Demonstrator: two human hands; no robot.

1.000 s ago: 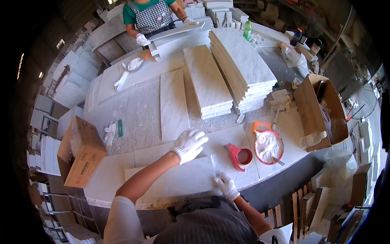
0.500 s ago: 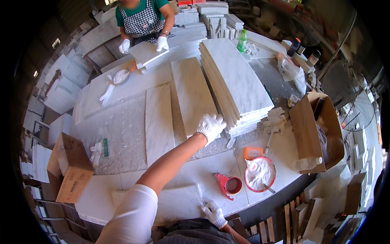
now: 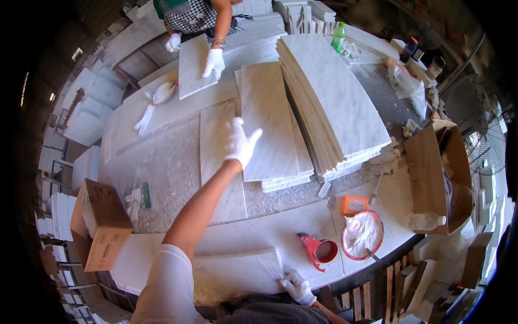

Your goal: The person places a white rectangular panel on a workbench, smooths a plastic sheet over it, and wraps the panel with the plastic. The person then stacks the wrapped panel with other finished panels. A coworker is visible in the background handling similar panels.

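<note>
My left hand (image 3: 240,141), in a white knit glove, reaches out with its fingers spread and nothing in it. It is over the left edge of a marble slab (image 3: 270,119); whether it touches is unclear. That slab lies on others whose edges show at the right and front. Left of it, a narrower slab (image 3: 224,183) lies flat on the dusty tabletop. My right hand (image 3: 299,289), also gloved, rests at the near table edge, fingers loosely extended beside the corner of a front slab (image 3: 234,270). It appears to hold nothing.
A tall slab stack (image 3: 337,97) stands at right. Across the table a person in gloves handles a slab (image 3: 197,67). Near me are a red tape dispenser (image 3: 318,251), a bowl of white paste (image 3: 362,235), an orange box (image 3: 354,204) and cardboard boxes (image 3: 105,243) at both sides.
My left hand has left the slab's front corner by the tall stack and moved left and farther away, fingers spreading. The person opposite has turned their slab. My right hand stays at the edge.
</note>
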